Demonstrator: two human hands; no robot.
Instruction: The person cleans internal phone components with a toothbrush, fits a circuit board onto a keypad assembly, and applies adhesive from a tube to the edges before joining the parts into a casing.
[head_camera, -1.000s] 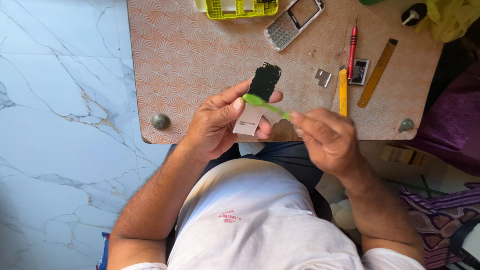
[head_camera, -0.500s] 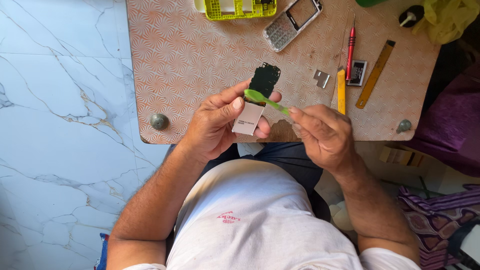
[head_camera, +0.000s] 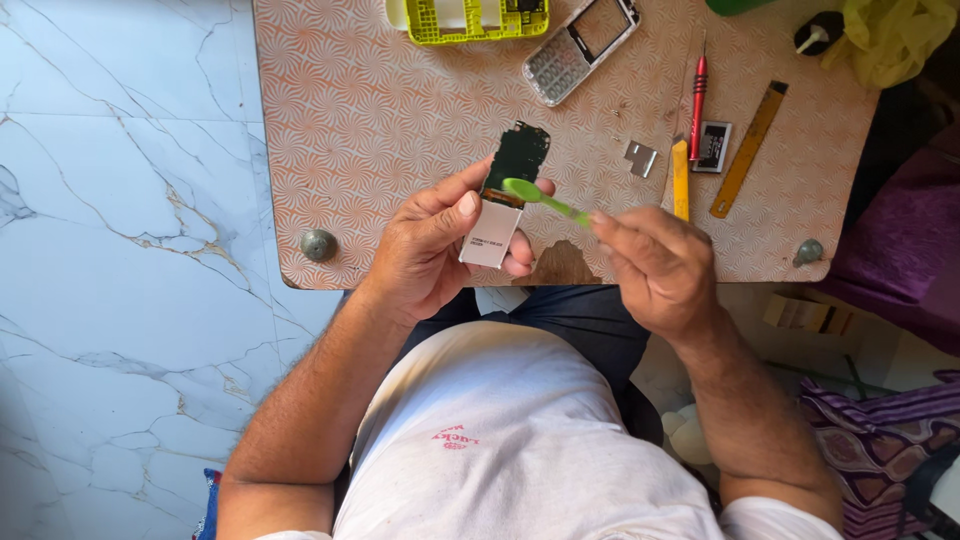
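While the left hand holds a phone board, the right hand presses a green pry tool against it.

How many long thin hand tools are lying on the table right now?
3: a red screwdriver, a yellow tool below it, and a yellow ruler to their right. More may lie beyond the table's cropped top edge.

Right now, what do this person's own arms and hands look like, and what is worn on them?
Both forearms are bare and hairy, with no watch, bracelet, glove or ring to be seen on the left hand or the right hand. The short sleeves of a white T-shirt with a small red chest print show at the bottom edge.
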